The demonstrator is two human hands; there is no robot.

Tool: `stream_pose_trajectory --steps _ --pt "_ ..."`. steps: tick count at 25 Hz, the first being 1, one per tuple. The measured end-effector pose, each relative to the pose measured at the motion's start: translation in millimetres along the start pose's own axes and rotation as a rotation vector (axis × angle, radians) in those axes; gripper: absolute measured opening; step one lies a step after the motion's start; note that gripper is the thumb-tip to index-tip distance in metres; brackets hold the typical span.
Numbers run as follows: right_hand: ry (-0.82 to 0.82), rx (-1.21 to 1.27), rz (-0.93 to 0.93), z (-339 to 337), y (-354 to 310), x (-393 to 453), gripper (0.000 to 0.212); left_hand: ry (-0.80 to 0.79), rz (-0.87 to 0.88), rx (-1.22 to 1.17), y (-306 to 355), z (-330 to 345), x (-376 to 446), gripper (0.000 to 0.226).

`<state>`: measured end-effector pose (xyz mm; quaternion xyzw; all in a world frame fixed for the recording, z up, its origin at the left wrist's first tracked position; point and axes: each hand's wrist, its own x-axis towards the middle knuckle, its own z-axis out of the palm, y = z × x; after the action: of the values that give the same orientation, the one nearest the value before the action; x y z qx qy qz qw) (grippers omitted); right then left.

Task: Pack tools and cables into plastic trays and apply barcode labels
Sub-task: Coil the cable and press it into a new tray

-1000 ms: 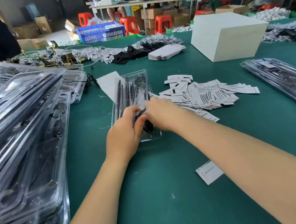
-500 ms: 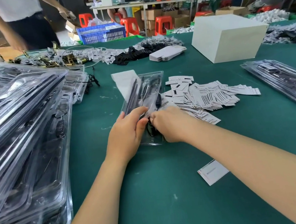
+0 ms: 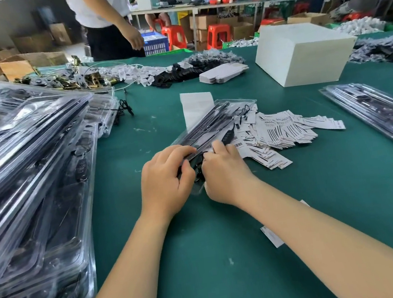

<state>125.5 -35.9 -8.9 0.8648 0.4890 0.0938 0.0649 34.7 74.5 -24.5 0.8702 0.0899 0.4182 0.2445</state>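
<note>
On the green table [image 3: 203, 248], 2 hands' fingers clamp the clear tray [image 3: 214, 124], hiding its near end.

— Where's the tray [image 3: 214, 121]?

— Mid-table [image 3: 205, 260], slanting away to the right, its near end between the left hand [image 3: 166, 177] and right hand [image 3: 226, 172]. Its far end lies over the barcode labels [image 3: 285, 129], which spread to its right.

— And around it?

— A stack of packed trays [image 3: 28, 186] on the left, a box [image 3: 303, 54] behind on the right, more trays [image 3: 380, 112] far right, one loose label [image 3: 272, 236] under the right forearm.
</note>
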Motion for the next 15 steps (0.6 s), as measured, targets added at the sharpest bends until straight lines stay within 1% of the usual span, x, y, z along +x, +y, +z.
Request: stream_pose_trajectory --steps 3,5,6,9,11,13,15 --pt "0.036 0.211 -0.115 10.4 17.9 2.1 0.037 0.018 -0.067 -0.033 -0.3 -0.4 -0.3 0.038" --pt "0.059 0.393 -0.109 12.6 27.9 -0.3 0.042 0.02 -0.065 -0.031 -0.5 0.2 -1.3 0.037" --pt "0.069 0.446 -0.1 14.3 31.3 -1.2 0.044 0.02 -0.064 -0.032 -0.7 0.2 -1.4 0.037" --pt "0.071 0.514 -0.096 19.1 33.8 -1.1 0.057 0.027 -0.059 -0.04 -0.4 0.4 -1.4 0.037" --pt "0.065 0.454 -0.127 18.7 33.2 -1.7 0.065 0.037 -0.06 -0.046 0.9 0.9 -1.7 0.036" --pt "0.043 0.31 -0.182 19.9 31.0 -3.8 0.064 0.052 -0.083 -0.062 1.5 1.2 -1.7 0.037" --pt "0.014 0.254 -0.174 21.2 27.0 -6.1 0.061 0.06 -0.121 -0.087 2.0 1.7 -2.0 0.036"
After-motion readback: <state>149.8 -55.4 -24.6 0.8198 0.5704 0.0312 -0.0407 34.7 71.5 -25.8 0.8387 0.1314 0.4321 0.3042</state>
